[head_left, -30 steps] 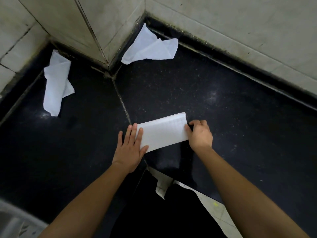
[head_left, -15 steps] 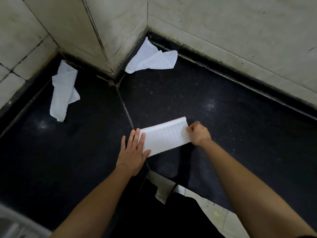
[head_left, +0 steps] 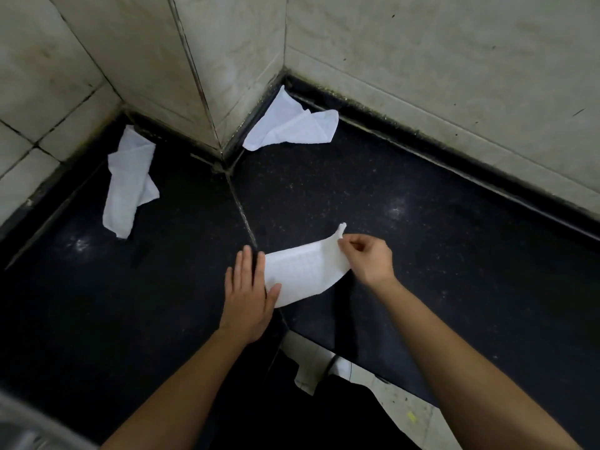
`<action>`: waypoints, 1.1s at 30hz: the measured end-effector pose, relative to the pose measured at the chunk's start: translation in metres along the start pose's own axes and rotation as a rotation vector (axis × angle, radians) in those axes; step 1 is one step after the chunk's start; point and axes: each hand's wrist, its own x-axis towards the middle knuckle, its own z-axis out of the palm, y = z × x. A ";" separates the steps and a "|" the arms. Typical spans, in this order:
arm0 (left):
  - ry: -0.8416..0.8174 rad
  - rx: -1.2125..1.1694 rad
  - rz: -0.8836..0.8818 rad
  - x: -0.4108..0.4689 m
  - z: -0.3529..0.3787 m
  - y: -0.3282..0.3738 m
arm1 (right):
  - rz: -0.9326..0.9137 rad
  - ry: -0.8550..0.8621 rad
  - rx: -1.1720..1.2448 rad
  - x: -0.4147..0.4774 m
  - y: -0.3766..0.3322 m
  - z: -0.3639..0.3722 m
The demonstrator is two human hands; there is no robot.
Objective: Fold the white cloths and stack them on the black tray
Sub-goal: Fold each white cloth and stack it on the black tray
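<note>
A folded white cloth lies on the black counter in front of me. My left hand lies flat with straight fingers, pressing the cloth's left end down. My right hand pinches the cloth's right end and holds it lifted off the counter, so the cloth curves upward there. Two more white cloths lie crumpled: one at the far left by the wall, one in the back corner. No black tray is in view.
Pale tiled walls enclose the counter at the back and left, with a corner pillar jutting in. A seam runs across the counter toward my left hand. The counter's front edge and light floor show below.
My right hand has gone from resting at the cloth's right edge to pinching it and lifting that end up. My left hand stays pressed on the left end.
</note>
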 end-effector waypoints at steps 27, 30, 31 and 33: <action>-0.087 0.088 0.094 0.000 -0.035 -0.033 | -0.811 -0.278 -0.863 -0.021 0.024 0.057; -0.214 0.195 0.248 0.006 -0.029 -0.025 | -0.880 -0.397 -1.130 -0.006 0.026 0.054; -0.258 0.231 0.260 0.009 -0.027 -0.027 | -0.877 -0.416 -1.199 -0.001 0.026 0.054; -0.301 0.283 0.275 0.015 -0.024 -0.034 | -0.820 -0.454 -1.284 0.008 0.029 0.054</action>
